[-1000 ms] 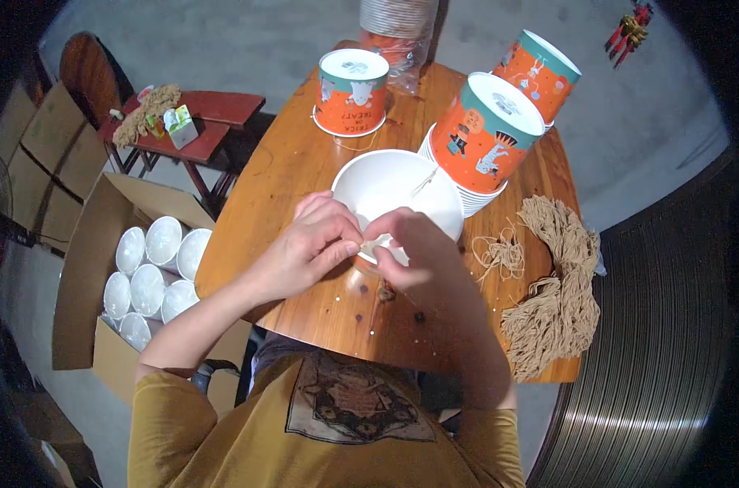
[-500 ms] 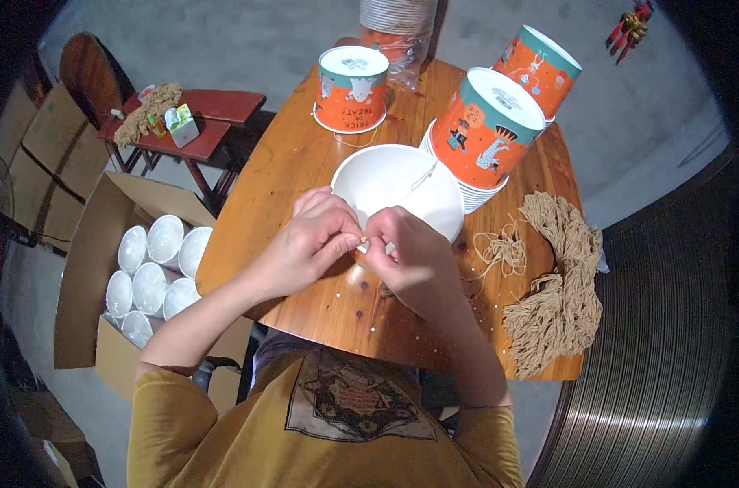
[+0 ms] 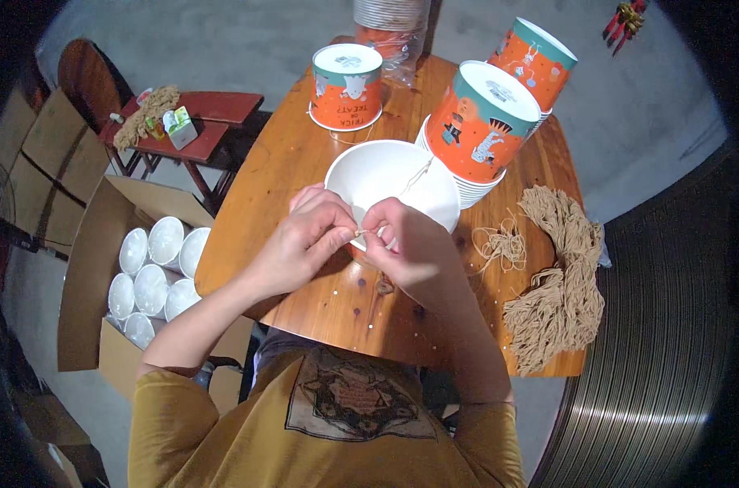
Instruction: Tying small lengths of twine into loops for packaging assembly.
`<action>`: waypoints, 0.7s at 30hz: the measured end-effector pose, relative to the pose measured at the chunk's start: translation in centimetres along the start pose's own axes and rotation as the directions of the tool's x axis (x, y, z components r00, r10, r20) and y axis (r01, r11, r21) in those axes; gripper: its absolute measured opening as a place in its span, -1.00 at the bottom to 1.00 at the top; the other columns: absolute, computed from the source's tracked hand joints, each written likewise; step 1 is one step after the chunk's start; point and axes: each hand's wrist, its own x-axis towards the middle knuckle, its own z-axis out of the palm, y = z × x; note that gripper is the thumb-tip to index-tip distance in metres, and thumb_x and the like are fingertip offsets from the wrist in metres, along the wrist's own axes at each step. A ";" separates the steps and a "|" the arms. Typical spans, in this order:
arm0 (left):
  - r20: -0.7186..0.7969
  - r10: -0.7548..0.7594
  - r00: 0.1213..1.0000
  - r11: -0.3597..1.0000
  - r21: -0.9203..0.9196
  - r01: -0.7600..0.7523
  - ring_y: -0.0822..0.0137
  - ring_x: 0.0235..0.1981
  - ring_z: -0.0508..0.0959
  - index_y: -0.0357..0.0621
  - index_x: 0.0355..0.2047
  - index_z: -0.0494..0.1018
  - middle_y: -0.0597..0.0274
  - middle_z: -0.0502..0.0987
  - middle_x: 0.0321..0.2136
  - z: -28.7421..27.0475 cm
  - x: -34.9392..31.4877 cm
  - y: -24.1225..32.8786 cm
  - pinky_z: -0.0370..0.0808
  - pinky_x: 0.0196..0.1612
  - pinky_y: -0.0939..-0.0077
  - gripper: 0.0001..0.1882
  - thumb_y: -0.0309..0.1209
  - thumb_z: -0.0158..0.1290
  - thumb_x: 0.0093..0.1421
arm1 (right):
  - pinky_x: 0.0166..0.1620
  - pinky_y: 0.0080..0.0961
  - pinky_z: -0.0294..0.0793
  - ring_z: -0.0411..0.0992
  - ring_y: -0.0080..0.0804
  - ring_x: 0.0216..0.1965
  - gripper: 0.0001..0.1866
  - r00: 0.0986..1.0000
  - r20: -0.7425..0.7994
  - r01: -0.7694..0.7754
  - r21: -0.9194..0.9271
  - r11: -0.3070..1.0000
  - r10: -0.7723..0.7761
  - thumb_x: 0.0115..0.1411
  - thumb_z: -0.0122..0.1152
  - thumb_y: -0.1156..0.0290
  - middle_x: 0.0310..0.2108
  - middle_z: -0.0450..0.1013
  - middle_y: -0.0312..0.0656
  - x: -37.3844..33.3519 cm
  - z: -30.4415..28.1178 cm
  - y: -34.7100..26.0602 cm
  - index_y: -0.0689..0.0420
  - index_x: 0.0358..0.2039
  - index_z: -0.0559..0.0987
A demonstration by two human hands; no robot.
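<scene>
A round paper bucket (image 3: 368,175) with a white inside stands on the table in front of me, its mouth facing up. At its near rim my left hand (image 3: 308,242) pinches a short end of tan string (image 3: 359,233) between thumb and forefinger. Against it, my right hand (image 3: 410,248) pinches the same string from the other side, its thumb and forefinger curled together. Where the string meets the rim is mostly hidden by my fingers. Another piece of string (image 3: 419,174) lies against the far inner wall of the bucket.
Stacked orange buckets (image 3: 477,130) stand upside down just beyond, and a single upturned bucket (image 3: 346,89) sits far left. A tangle of string (image 3: 501,247) and a thick tan hank (image 3: 563,276) lie at right. An open carton (image 3: 85,285) holds several white-mouthed buckets at left.
Both hands stay at the near rim with the string. The right fingers have shifted a little and more string shows between the fingertips. The whole view has moved slightly.
</scene>
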 end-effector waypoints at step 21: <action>-0.035 0.062 0.997 0.997 0.047 -0.061 0.15 -0.22 0.40 -0.16 -0.44 0.40 0.19 0.38 -0.41 0.1 0.2 0.1 0.21 0.09 0.23 -0.84 -0.34 0.06 0.20 | -0.32 -0.11 0.42 0.42 0.03 -0.34 -0.80 1.000 -0.006 0.019 -0.216 0.976 -0.020 0.06 0.09 0.45 -0.44 0.37 -0.01 0.1 1.2 -0.3 0.17 -0.32 0.30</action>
